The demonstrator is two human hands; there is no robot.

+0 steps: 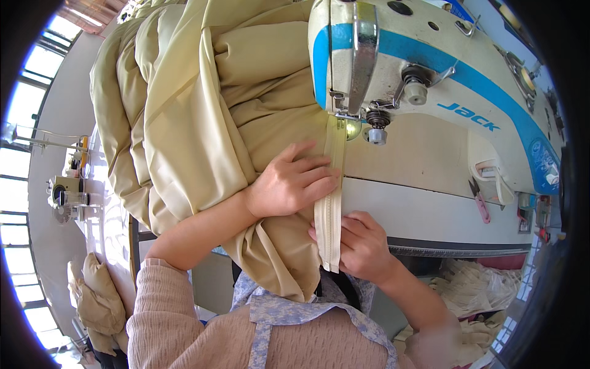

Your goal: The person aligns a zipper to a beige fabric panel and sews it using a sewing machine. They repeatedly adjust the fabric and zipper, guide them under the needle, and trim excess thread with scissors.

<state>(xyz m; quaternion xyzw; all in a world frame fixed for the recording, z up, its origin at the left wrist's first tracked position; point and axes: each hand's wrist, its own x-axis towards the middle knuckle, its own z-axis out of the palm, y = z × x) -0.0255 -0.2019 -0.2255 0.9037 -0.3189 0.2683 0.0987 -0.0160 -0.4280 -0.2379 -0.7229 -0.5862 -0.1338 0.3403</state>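
Sweater [319,344] nearest; zipper [330,230] across right grip [367,247]

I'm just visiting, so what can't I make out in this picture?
Head view, hidden: the left hand's palm, turned down behind its own back.
Head view, hidden: part of the right hand's fingers, behind the zipper strip.
Head view, too small: the needle's tip, beneath the sewing machine.
Head view, cut off: the tan cloth's far end, by the upper edge.
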